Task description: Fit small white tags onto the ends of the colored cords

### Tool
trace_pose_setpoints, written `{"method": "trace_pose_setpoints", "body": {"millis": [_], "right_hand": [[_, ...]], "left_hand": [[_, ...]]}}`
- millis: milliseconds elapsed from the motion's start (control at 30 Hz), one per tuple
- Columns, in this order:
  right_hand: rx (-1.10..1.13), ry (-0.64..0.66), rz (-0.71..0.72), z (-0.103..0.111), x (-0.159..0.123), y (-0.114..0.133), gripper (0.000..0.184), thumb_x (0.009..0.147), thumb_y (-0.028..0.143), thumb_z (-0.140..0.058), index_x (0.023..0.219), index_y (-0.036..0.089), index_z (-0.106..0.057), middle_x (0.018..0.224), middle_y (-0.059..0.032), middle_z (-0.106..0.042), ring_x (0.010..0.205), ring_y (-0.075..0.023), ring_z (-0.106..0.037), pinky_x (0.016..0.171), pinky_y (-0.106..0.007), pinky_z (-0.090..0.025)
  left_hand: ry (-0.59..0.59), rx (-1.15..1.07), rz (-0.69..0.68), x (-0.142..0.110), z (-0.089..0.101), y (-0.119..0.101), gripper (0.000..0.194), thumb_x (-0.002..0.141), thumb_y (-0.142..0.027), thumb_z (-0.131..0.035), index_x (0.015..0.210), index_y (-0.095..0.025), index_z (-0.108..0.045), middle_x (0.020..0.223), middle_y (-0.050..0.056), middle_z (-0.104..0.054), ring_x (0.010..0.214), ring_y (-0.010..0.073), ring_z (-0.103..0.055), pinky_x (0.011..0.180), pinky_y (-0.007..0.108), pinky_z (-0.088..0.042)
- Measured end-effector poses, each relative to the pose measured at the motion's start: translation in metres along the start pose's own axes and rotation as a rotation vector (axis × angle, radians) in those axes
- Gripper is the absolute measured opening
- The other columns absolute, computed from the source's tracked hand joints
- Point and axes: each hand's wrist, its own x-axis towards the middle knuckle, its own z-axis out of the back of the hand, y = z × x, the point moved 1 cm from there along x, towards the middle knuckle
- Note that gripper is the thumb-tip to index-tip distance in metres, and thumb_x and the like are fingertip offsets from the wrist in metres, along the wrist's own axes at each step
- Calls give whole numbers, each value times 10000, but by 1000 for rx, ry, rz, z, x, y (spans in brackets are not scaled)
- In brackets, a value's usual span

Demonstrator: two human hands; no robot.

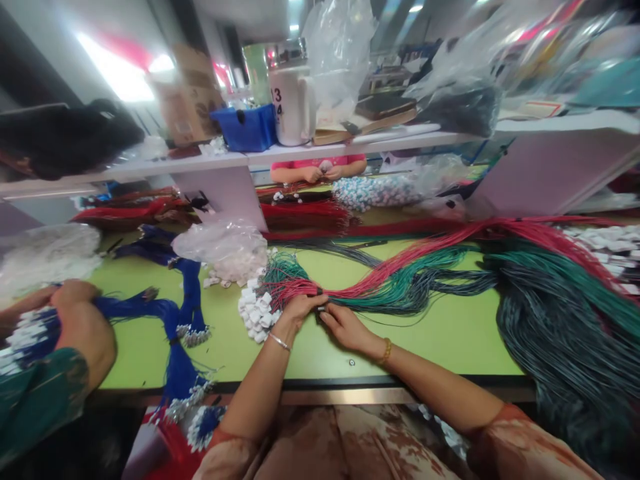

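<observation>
A bundle of red, green and black wires runs across the green table, ending at the left in a heap of white plastic connectors. My left hand, with a silver bangle at the wrist, is closed on the bundle just right of those connectors. Its thumb points right, beside a small black tie on the wires. Close against it, my right hand pinches a short dark piece, seemingly a tie end, at the bundle's lower edge. The fingers partly hide that piece. A tiny ring-like part lies below my right hand.
Blue wire bundles lie at the left, near a co-worker's arm. A thick mass of dark wires hangs over the table's right front edge. A plastic bag sits behind the connectors. Across the shelf, another person's hands work.
</observation>
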Motion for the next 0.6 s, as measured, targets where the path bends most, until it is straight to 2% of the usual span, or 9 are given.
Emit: {"method": "trace_pose_setpoints", "body": {"millis": [67, 133, 267, 300, 333, 400, 433, 500, 600], "right_hand": [[-130, 46, 12, 12, -1, 6, 234, 925, 294, -393, 772, 173, -522, 733, -45, -608, 638, -139, -501, 618, -251, -344], [-249, 40, 25, 33, 1, 14, 246, 924, 295, -400, 789, 173, -566, 727, -52, -628, 631, -145, -520, 617, -253, -339], [-290, -256, 34, 75, 29, 18, 294, 946, 313, -353, 923, 167, -607, 852, -68, -665, 751, -156, -562, 695, -253, -363], [-280, -237, 20, 78, 41, 15, 268, 926, 311, -392, 923, 162, -615, 871, -68, -669, 771, -159, -563, 705, -255, -367], [-238, -153, 0, 76, 54, 10, 243, 894, 316, -444, 868, 153, -623, 836, -62, -668, 753, -159, -558, 693, -256, -370], [-17, 121, -21, 62, 78, 0, 240, 832, 341, -525, 752, 140, -630, 744, -39, -657, 707, -152, -546, 676, -258, -381], [172, 193, -43, 52, 87, -4, 229, 804, 345, -552, 750, 138, -633, 734, -25, -656, 708, -146, -546, 686, -256, -394], [562, 230, -108, 33, 100, -12, 201, 719, 329, -621, 783, 140, -632, 723, 0, -654, 681, -125, -542, 692, -255, -416], [870, 163, -223, 20, 104, -20, 277, 556, 243, -727, 785, 144, -608, 589, 40, -599, 546, -87, -486, 595, -231, -397]], "left_hand": [[67, 51, -18, -4, 3, -3, 306, 520, -231, -765, 798, -131, -688, 736, 36, -671, 713, 162, -596, 757, 311, -457], [27, 102, -88, -6, 3, -4, 354, 554, -183, -702, 905, -152, -673, 804, 30, -673, 767, 167, -604, 786, 320, -461], [3, 331, -359, -3, 1, -3, 241, 646, -199, -640, 886, -184, -652, 1016, 56, -666, 1029, 212, -577, 985, 398, -397], [15, 408, -418, -2, 0, -3, 188, 676, -223, -633, 861, -192, -651, 1051, 59, -662, 1077, 219, -558, 1024, 410, -365], [27, 480, -457, -2, 0, -4, 156, 708, -254, -622, 852, -199, -650, 1069, 59, -660, 1105, 222, -545, 1049, 417, -343], [30, 585, -485, -1, 1, -4, 167, 763, -319, -589, 876, -211, -646, 1065, 57, -665, 1117, 222, -541, 1064, 419, -332], [25, 614, -491, -1, 2, -4, 186, 779, -344, -574, 891, -213, -644, 1055, 56, -669, 1109, 220, -546, 1062, 413, -338], [10, 642, -504, -2, 3, -3, 206, 796, -369, -551, 896, -214, -642, 1020, 55, -677, 1074, 220, -565, 1053, 402, -353], [-12, 618, -496, -5, 4, 2, 200, 783, -381, -577, 870, -215, -645, 961, 52, -684, 1025, 234, -586, 1041, 407, -363]]}}
